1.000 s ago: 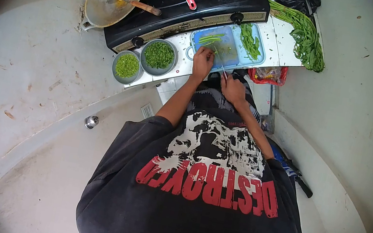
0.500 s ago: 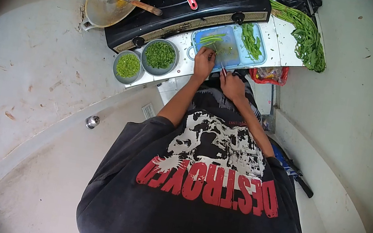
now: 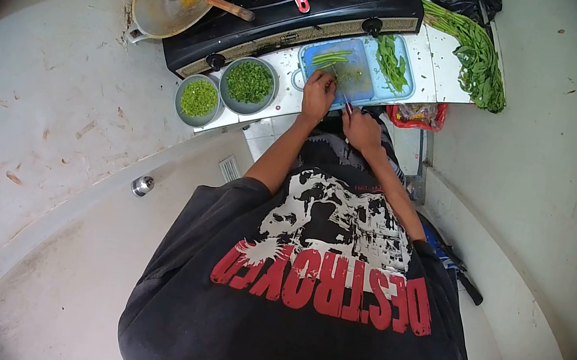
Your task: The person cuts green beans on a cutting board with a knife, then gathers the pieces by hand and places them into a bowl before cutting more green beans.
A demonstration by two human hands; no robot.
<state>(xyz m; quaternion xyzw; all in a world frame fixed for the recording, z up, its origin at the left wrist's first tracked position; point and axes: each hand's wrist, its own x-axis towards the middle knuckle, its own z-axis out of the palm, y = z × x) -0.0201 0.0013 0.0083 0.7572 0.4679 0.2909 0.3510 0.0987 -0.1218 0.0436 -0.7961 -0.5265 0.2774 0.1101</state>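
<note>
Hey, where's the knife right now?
In the head view, the knife is in the right hand, at the near edge of the blue board, just right of the left hand.

We are looking at a kitchen: beside a black gas stove (image 3: 332,8) bearing a wok (image 3: 159,2) with a wooden-handled ladle (image 3: 227,7), we see a white tabletop (image 3: 432,59) with bowls (image 3: 247,107) of chopped greens (image 3: 250,82), a blue cutting board (image 3: 358,59) and a bunch of leafy vegetables (image 3: 482,73).
</note>
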